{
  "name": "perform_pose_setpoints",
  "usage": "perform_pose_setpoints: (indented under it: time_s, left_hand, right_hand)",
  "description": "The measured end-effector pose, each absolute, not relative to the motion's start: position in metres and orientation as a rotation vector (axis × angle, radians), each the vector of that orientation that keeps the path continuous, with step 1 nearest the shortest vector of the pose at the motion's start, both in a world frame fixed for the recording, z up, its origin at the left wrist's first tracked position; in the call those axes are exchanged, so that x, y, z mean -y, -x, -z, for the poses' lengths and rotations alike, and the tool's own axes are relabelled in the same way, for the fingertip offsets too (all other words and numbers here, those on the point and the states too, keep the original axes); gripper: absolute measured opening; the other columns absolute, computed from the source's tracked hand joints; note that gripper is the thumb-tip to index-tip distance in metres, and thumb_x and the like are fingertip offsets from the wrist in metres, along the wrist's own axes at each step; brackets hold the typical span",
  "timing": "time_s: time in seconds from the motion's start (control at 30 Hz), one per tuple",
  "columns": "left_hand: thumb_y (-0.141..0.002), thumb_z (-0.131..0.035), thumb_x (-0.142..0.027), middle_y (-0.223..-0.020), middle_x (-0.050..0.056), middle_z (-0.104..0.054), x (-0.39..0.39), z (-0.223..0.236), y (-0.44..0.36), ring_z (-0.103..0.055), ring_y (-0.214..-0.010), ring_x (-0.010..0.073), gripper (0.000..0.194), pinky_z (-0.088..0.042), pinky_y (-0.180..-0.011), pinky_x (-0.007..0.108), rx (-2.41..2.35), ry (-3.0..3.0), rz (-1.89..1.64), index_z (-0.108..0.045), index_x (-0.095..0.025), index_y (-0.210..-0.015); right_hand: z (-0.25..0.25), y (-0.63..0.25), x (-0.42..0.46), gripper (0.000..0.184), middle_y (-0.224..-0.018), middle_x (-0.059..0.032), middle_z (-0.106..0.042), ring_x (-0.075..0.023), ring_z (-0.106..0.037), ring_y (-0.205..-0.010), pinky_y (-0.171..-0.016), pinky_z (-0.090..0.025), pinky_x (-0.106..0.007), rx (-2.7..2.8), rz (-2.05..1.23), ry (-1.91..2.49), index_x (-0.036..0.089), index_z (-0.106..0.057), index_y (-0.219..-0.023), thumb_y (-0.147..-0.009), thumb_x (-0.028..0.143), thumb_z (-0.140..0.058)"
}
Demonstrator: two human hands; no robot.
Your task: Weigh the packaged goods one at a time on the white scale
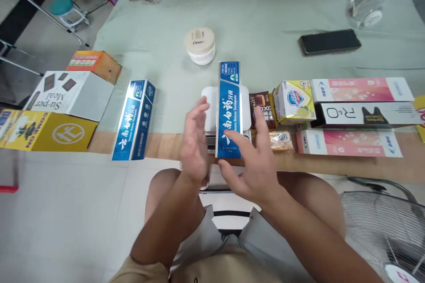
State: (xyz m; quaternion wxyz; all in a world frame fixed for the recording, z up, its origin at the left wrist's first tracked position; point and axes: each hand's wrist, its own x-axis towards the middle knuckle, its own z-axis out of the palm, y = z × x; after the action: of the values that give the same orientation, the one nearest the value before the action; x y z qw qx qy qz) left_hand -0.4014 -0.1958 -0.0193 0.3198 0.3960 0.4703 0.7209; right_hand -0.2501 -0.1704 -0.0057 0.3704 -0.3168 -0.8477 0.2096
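A blue Yunnan Baiyao toothpaste box (229,106) lies lengthwise on a white, flat device (245,101) that looks like a small scale. My left hand (195,143) is raised just left of the box, its fingers stretched upward and holding nothing. On the other side my right hand (254,163) hovers with spread fingers, also free of any object; its index finger overlaps the box's lower end in the picture, and I cannot tell whether it touches. A second blue toothpaste box (133,119) rests farther left, and a white Dove jar (200,46) stands behind.
Yellow (49,130), white Su-per Meal (71,93) and orange (94,65) boxes line the left. To the right sit a brown snack pack (262,106), a yellow soap box (295,101), pink boxes (361,89) and a phone (329,42). A fan (385,230) stands lower right.
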Motion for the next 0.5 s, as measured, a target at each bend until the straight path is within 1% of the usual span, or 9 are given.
perform_pose_setpoints:
  time_s: [0.03,0.07,0.1,0.17,0.27,0.33,0.4,0.5]
  left_hand:
    - [-0.094,-0.048,-0.073,-0.147,0.009,-0.061,0.195,0.022,0.404,-0.048,-0.150,0.0316,0.062,-0.035,-0.129,0.047,-1.311,-1.059,-1.950,-0.068,-0.025,-0.127]
    - [-0.094,-0.047,-0.072,-0.140,0.010,-0.064,0.194,0.025,0.406,-0.053,-0.143,0.0310,0.060,-0.039,-0.125,0.046,-1.377,-1.079,-1.989,-0.070,-0.025,-0.122]
    - [-0.094,-0.046,-0.072,-0.133,0.010,-0.066,0.193,0.027,0.408,-0.058,-0.135,0.0301,0.059,-0.044,-0.119,0.045,-1.428,-1.096,-2.019,-0.071,-0.024,-0.118]
    - [-0.094,-0.047,-0.071,-0.119,0.010,-0.067,0.190,0.031,0.410,-0.062,-0.122,0.0283,0.056,-0.049,-0.108,0.042,-1.499,-1.113,-2.041,-0.072,-0.023,-0.110]
    - [-0.091,-0.052,-0.069,-0.107,0.008,-0.064,0.187,0.034,0.410,-0.061,-0.101,0.0251,0.051,-0.050,-0.090,0.039,-1.598,-1.126,-2.007,-0.071,-0.024,-0.103]
    - [-0.089,-0.055,-0.070,-0.099,0.007,-0.061,0.185,0.034,0.409,-0.055,-0.087,0.0233,0.048,-0.046,-0.078,0.039,-1.662,-1.132,-1.968,-0.069,-0.025,-0.099]
    - [-0.087,-0.056,-0.072,-0.094,0.007,-0.058,0.185,0.033,0.408,-0.051,-0.080,0.0224,0.049,-0.044,-0.073,0.039,-1.693,-1.125,-1.930,-0.066,-0.025,-0.096]
    - [-0.087,-0.056,-0.072,-0.095,0.007,-0.060,0.185,0.032,0.407,-0.054,-0.081,0.0220,0.050,-0.046,-0.074,0.038,-1.715,-1.110,-1.858,-0.064,-0.024,-0.097]
  right_hand:
    - [0.005,0.248,0.168,0.041,-0.174,-0.0168,-0.019,-0.0435,-0.025,-0.163,-0.125,-0.038,-0.065,2.117,-0.509,0.802,0.021,-0.056,-0.133,-0.095,0.036,-0.059]
    - [0.004,0.247,0.165,0.040,-0.173,-0.0165,-0.023,-0.0408,-0.029,-0.162,-0.127,-0.037,-0.062,2.072,-0.501,0.788,0.021,-0.056,-0.132,-0.095,0.036,-0.058]
    - [0.004,0.246,0.163,0.039,-0.170,-0.0166,-0.028,-0.0380,-0.032,-0.161,-0.127,-0.038,-0.059,2.047,-0.508,0.777,0.021,-0.055,-0.131,-0.095,0.035,-0.056]
    - [0.005,0.246,0.161,0.038,-0.166,-0.0178,-0.034,-0.0347,-0.037,-0.158,-0.126,-0.041,-0.055,2.033,-0.531,0.768,0.020,-0.055,-0.130,-0.095,0.035,-0.056]
    - [0.008,0.250,0.160,0.036,-0.163,-0.0211,-0.038,-0.0343,-0.040,-0.156,-0.123,-0.045,-0.053,2.036,-0.554,0.782,0.018,-0.056,-0.127,-0.094,0.033,-0.056]
    - [0.008,0.254,0.159,0.035,-0.161,-0.0226,-0.040,-0.0345,-0.043,-0.155,-0.119,-0.049,-0.052,2.037,-0.562,0.808,0.018,-0.056,-0.126,-0.095,0.033,-0.056]
    - [0.007,0.257,0.158,0.034,-0.159,-0.0241,-0.043,-0.0354,-0.045,-0.153,-0.116,-0.051,-0.053,2.042,-0.569,0.852,0.018,-0.058,-0.125,-0.095,0.035,-0.057]
    - [0.003,0.259,0.159,0.036,-0.157,-0.0290,-0.046,-0.0395,-0.053,-0.147,-0.109,-0.055,-0.055,2.110,-0.651,0.921,0.016,-0.063,-0.124,-0.095,0.037,-0.058]
